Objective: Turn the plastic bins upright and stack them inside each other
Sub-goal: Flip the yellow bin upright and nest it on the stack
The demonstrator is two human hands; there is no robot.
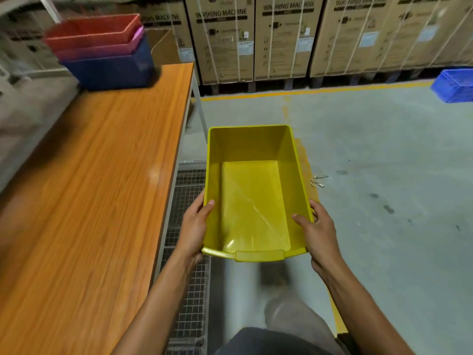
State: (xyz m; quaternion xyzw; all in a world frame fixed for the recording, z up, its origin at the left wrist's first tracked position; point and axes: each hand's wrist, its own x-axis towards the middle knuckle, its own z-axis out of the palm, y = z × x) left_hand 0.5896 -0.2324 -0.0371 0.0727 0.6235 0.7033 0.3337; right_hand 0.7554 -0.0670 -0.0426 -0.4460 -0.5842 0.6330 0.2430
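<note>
I hold a yellow plastic bin (252, 155) upright in the air, to the right of the table and above the floor. My left hand (193, 228) grips its left wall near the front corner, thumb inside. My right hand (316, 230) grips the right wall the same way. The bin is empty; a scratch shows on its bottom. At the table's far left corner stands a nested stack: a red bin (93, 32) inside a pink bin (102, 51) inside a dark blue bin (112, 71), all upright.
The wooden table (89, 188) runs along my left, with a wire mesh rack (190, 290) below its right edge. Large washing machine cartons (281, 39) line the back wall behind a yellow floor line. A blue crate (454, 85) sits on the floor far right.
</note>
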